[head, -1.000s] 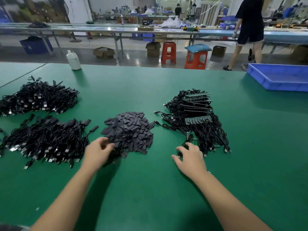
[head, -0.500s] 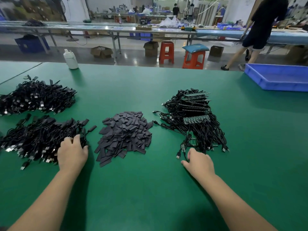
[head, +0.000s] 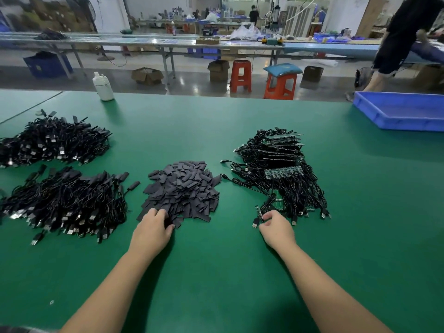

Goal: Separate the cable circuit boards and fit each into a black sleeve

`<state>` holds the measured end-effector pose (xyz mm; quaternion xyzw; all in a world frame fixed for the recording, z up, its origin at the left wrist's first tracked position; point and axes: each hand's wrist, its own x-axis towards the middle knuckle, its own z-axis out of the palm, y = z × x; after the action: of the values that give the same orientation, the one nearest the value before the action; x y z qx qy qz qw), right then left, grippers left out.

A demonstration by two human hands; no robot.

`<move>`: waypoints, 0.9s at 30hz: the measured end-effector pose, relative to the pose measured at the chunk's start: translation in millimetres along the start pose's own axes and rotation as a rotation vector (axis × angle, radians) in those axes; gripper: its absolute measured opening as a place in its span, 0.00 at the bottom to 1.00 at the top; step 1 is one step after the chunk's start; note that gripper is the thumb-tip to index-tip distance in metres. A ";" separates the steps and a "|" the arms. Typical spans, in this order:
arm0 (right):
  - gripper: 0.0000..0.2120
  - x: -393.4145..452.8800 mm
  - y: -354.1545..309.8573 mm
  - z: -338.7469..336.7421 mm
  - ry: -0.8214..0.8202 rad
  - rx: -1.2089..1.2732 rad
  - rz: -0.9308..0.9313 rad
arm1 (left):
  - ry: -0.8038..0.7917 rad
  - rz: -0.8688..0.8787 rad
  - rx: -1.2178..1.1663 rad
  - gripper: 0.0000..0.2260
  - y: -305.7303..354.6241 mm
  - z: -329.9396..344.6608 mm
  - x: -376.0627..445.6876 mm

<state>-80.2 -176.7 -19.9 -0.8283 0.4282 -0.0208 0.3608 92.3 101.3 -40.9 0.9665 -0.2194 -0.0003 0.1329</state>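
A heap of flat black sleeves (head: 183, 191) lies in the middle of the green table (head: 216, 272). My left hand (head: 152, 230) rests on its near edge, fingers pinching a sleeve (head: 171, 222). To the right sits a tangle of black cables with joined green circuit boards (head: 281, 173). My right hand (head: 276, 227) is at its near edge, fingertips closed on one small circuit board (head: 259, 212) with its cable. Two heaps of sleeved cables lie at the left, a near heap (head: 64, 203) and a far heap (head: 51, 141).
A blue plastic tray (head: 398, 114) stands at the far right of the table. A white bottle (head: 103, 86) stands at the far edge. Beyond the table are orange stools (head: 240, 75), cardboard boxes and a standing person (head: 403, 39).
My left hand moved from the near left cable heap rightward onto the sleeve heap. My right hand closed its fingertips on a circuit board at the cable pile's near edge.
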 end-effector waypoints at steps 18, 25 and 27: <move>0.10 -22.5 -16.5 11.4 -0.351 0.253 -0.167 | 0.320 -0.039 -0.075 0.05 7.9 -10.1 -6.7; 0.11 -23.7 -13.2 14.3 -0.409 0.168 -0.198 | 0.004 0.012 -0.563 0.04 57.7 -22.7 -15.5; 0.10 -24.4 -14.8 15.4 -0.426 0.191 -0.205 | -0.204 0.044 -0.798 0.04 76.8 -19.3 -24.5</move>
<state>-80.1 -144.6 -15.5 -0.8152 0.2525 0.0772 0.5154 38.8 50.0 -4.0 0.8292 -0.2347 -0.1785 0.4749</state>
